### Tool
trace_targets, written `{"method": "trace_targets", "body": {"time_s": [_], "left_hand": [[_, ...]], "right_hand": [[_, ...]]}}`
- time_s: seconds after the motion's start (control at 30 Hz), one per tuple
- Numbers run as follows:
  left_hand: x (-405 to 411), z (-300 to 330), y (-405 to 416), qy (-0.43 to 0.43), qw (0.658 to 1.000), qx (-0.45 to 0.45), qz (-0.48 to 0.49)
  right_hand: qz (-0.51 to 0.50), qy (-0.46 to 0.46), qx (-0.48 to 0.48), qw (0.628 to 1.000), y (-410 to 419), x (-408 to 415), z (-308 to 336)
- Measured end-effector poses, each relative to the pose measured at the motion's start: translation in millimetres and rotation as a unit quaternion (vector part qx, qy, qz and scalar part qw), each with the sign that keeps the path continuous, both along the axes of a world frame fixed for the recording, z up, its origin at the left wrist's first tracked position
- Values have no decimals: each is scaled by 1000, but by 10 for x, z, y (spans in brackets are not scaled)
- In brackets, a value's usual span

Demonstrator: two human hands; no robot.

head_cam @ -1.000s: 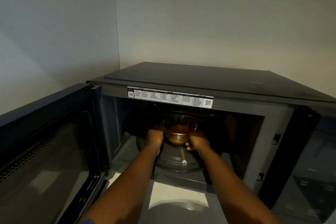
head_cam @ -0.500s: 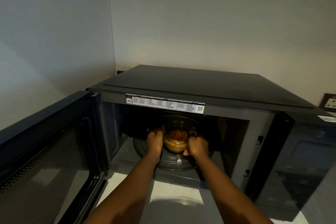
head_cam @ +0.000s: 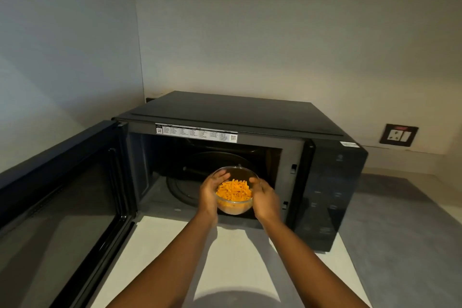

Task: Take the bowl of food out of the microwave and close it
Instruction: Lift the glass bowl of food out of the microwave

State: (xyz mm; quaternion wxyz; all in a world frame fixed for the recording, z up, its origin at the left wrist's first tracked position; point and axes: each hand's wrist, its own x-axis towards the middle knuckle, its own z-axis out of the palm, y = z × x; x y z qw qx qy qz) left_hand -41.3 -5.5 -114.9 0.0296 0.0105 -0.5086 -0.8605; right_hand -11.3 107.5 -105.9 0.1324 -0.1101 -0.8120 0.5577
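A clear glass bowl (head_cam: 234, 195) full of orange food pieces is held in the air at the mouth of the black microwave (head_cam: 240, 117), just in front of its cavity. My left hand (head_cam: 209, 194) grips the bowl's left side and my right hand (head_cam: 265, 197) grips its right side. The microwave door (head_cam: 62, 197) stands swung wide open to the left. Inside, the dark turntable (head_cam: 180, 191) is bare.
The microwave sits in a corner on a pale counter (head_cam: 175, 252), with walls close behind and to the left. Its dark control panel (head_cam: 327, 195) is on the right. A wall socket (head_cam: 398, 135) is at the back right, above a grey counter stretch (head_cam: 400, 232).
Both hands have lifted the bowl off the turntable and drawn it toward me, out to the cavity's opening. The view has pulled back and tilted, showing more of the counter and wall.
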Motion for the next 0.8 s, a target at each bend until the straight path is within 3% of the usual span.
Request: {"method": "trace_targets", "body": {"time_s": [0.23,0.5,0.8], "left_hand": [[612,66,318,-6,998,58,-18],[1138,181,958,-3,995,79,-68],[1396,209,1804,-11,988,43,-147]], "right_hand": [[-5,3,-125,992,231,599,26],[-69,76,-214,971,750,1128,83],[-185,110,-182,959,1510,1545,82]]}}
